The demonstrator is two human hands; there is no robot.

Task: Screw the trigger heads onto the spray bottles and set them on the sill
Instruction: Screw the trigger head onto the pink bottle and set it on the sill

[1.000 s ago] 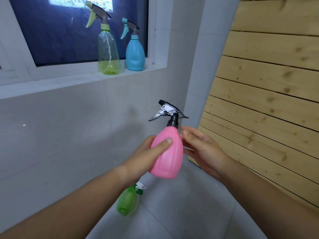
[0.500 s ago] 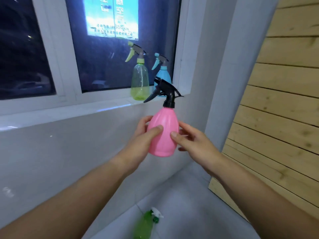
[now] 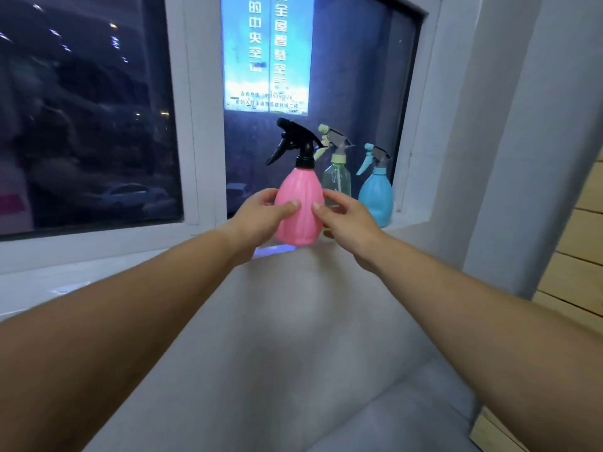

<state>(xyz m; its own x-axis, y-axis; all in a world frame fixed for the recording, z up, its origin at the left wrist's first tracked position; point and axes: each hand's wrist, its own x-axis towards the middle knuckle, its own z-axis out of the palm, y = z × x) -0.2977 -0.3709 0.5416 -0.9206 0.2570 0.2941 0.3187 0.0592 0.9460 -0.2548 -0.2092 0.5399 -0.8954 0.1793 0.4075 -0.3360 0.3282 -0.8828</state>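
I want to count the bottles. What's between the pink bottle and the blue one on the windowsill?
In the head view, the clear yellow-green spray bottle stands between the pink spray bottle and the blue spray bottle; the right hand partly hides its base.

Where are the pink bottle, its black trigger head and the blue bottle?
pink bottle (image 3: 298,210), head view, middle of body.
black trigger head (image 3: 295,141), head view, top housing.
blue bottle (image 3: 377,197), head view, middle of body.
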